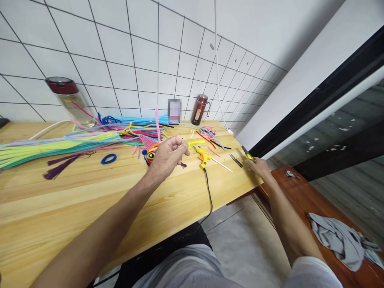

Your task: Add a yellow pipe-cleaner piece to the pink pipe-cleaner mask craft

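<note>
Left hand: left hand (168, 154) hovers over the middle of the table, fingers curled together and pinching a yellow pipe cleaner (196, 143), whose free end pokes out to the right; a pinch suits so thin and bendy a stem.
Right hand: right hand (258, 167) lies at the table's right edge, fingers closing over a green-and-yellow handled tool (249, 156); whether it is fully gripped I cannot tell.
Craft piece: colourful pipe-cleaner figure (149, 154) sits on the wood just under and left of the left hand, fuzzy, striped pink with an eye-like ring.
Glue gun: yellow glue gun (204, 157) rests on its side between the two hands, its black cord (209, 196) trailing off the front edge, close by either hand.
Small cutters: dark snips (236, 160) lie just beside the right hand.
Supply: long fuzzy stems in a loose pile (60, 142) spread across the back left, green, blue, pink, purple; a blue loop (108, 159) lies apart in front.
Table: pale wooden table (75, 200), smooth planks with visible grain.
Bottles: clear bottle with a red cap (69, 100) and a red flask (199, 109) stand back against the white tiled wall (120, 60), clear of the work.
Bench: grey cloth (342, 240) lies crumpled on a dark wooden bench (303, 196) to the right.
</note>
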The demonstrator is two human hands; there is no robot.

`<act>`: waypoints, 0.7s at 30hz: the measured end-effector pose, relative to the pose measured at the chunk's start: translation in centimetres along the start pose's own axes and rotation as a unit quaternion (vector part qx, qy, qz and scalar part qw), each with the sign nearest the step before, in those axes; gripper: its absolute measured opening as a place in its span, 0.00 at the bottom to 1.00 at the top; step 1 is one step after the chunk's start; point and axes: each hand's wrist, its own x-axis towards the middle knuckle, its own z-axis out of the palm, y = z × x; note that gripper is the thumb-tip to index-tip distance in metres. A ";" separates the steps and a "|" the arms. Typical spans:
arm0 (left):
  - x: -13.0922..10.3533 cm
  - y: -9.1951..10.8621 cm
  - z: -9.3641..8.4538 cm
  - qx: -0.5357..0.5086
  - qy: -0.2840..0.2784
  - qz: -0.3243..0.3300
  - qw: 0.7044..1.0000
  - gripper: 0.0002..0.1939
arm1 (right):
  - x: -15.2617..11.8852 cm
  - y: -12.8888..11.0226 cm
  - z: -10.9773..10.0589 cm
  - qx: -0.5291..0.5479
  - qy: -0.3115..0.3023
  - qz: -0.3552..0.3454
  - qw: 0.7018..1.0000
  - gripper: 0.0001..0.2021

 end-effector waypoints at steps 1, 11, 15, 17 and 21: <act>0.0 0.0 0.0 0.005 -0.004 0.001 1.000 0.05 | 0.3 0.2 0.5 -0.013 0.004 0.003 1.000 0.28; 0.0 -1.1 0.3 0.032 -0.053 -0.011 0.998 0.06 | -5.6 -8.4 -1.5 0.169 0.079 -0.271 0.945 0.22; -0.2 -1.3 0.3 0.038 -0.060 -0.005 0.997 0.06 | -12.9 -16.3 -2.2 0.240 0.092 -0.441 0.860 0.19; -0.3 -1.2 0.4 0.039 -0.059 0.003 0.997 0.06 | -15.1 -19.1 -2.0 0.239 0.096 -0.468 0.845 0.14; -0.4 -1.0 0.4 0.045 -0.046 0.019 0.998 0.06 | -16.4 -21.8 -1.3 0.264 0.109 -0.476 0.832 0.08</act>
